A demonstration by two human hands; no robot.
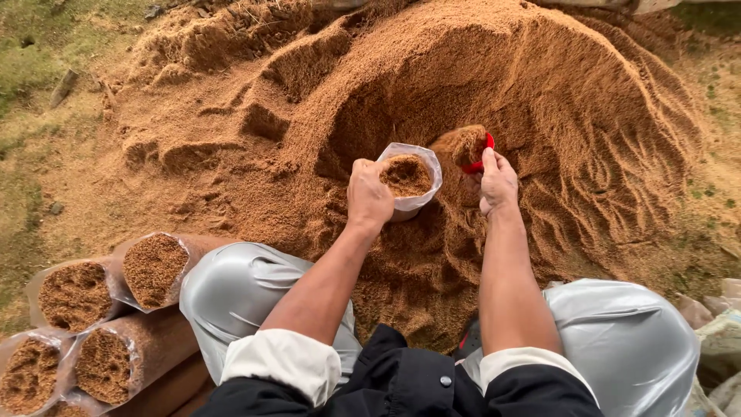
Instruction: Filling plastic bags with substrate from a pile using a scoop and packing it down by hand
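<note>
Sawdust heaps in the red scoop (477, 151) we grip in our right hand (498, 182), just right of the clear plastic bag (409, 179) whose upright mouth our left hand (368, 194) clasps open against the sawdust pile (587, 116).

Red scoop (480, 158) — only a sliver of rim shows; the rest lies under its heaped sawdust and behind the right hand (498, 184). Lower part of the clear bag (413, 181) is sunk in the sawdust pile (587, 116), and the left hand (369, 194) hides its near side. Filled bags (104, 309) at lower left — cut off by the frame edge; their number cannot be told. Pale sacks (718, 324) at right are probably plastic.
</note>
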